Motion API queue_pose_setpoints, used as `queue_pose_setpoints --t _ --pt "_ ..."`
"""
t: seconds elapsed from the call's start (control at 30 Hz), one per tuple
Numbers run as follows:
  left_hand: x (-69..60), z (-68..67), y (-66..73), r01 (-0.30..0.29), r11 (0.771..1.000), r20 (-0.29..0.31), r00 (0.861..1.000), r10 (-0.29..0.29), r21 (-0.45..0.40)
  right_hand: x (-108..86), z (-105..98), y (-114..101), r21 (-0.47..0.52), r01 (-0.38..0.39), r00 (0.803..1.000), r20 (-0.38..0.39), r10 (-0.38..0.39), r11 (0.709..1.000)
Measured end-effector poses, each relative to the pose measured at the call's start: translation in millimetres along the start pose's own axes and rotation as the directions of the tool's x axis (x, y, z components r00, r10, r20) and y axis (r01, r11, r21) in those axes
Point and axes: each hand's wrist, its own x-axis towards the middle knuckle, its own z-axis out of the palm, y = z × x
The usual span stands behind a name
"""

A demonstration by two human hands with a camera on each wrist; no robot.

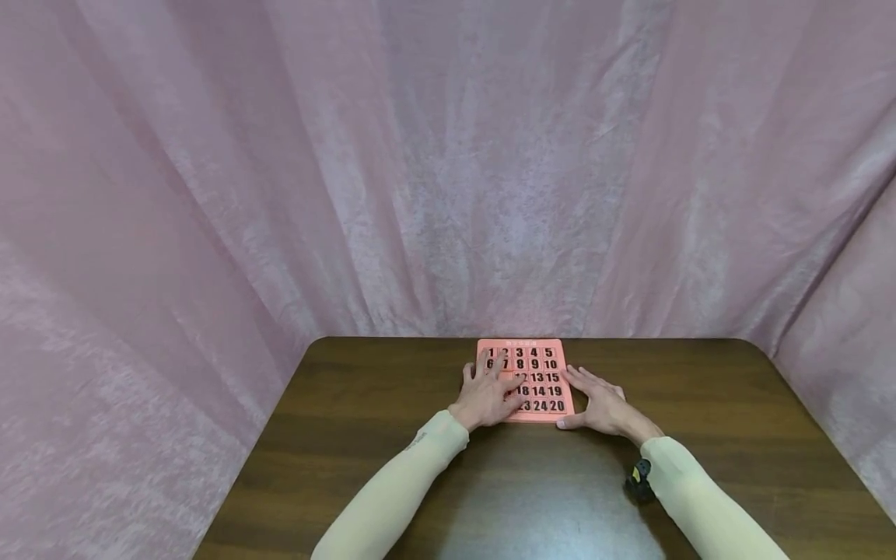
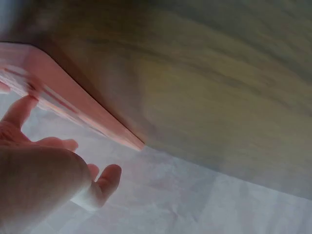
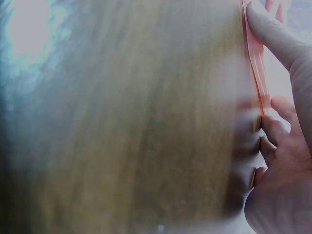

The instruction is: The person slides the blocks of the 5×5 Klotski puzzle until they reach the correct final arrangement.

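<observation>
Fingers [image 1: 481,364] of the left hand [image 1: 483,395] are spread, nothing gripped, on the pink number puzzle [image 1: 537,378] below the frame's centre; its right edge is touched by the right hand [image 1: 603,404] (fingers outstretched).

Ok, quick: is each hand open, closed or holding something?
Left hand: open, touching the pink number puzzle.
Right hand: open, touching its right edge.
</observation>
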Motion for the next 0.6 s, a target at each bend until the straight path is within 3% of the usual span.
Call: queue_pose_setpoints --t 0.2,0.43,0.6 --pt "-6.7 -6.3 -3.4 0.042 0.998 0.018 0.999 -0.042 0.036 0.4 1.5 1.4 0.005 0.004 1.0 -0.005 -0.004 1.0" --pt "-2.3 -1.7 3.1 -0.032 0.999 0.016 0.999 0.032 0.021 -1.6 1.1 5.3 0.013 -0.004 1.0 0.002 0.004 1.0" --pt "-1.8 0.0 2.0 -0.031 0.999 0.019 0.999 0.03 0.025 0.1 0.7 2.9 0.014 0.001 1.0 0.003 -0.001 1.0"
